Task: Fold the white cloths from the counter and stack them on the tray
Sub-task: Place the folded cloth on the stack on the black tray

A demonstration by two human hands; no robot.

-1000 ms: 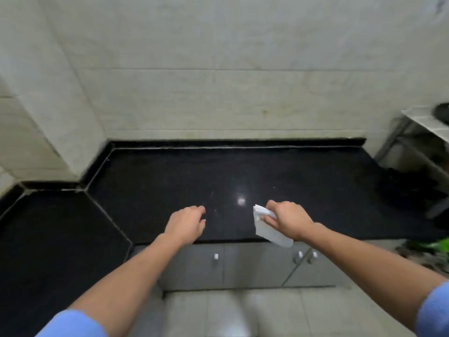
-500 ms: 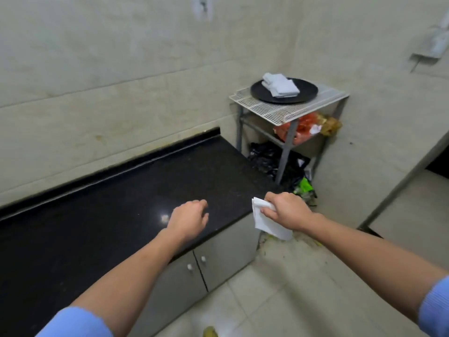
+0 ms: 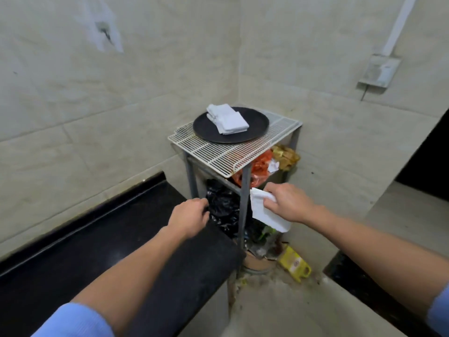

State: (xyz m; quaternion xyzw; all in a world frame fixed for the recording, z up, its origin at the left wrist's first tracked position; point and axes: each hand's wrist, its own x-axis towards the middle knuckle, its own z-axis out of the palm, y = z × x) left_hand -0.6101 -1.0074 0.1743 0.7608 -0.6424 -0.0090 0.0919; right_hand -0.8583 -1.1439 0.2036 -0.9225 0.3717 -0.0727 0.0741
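Note:
My right hand (image 3: 288,203) grips a folded white cloth (image 3: 263,212), which hangs down below my fingers in front of the rack's leg. My left hand (image 3: 189,217) hovers over the right end of the black counter (image 3: 97,239), fingers loosely curled and holding nothing. Ahead and above both hands, a round black tray (image 3: 257,125) sits on a white wire rack (image 3: 218,152). A small stack of folded white cloths (image 3: 227,119) lies on the left part of the tray.
Black and orange plastic bags (image 3: 223,207) and rubbish fill the shelf and floor under the rack. A yellow bottle (image 3: 295,263) lies on the floor by a round container. Tiled walls meet in a corner behind the rack; a dark doorway (image 3: 422,166) opens at the right.
My view has swung right from the counter to the rack and tray, which are now closer. My right hand still holds the folded cloth; my left hand stays empty.

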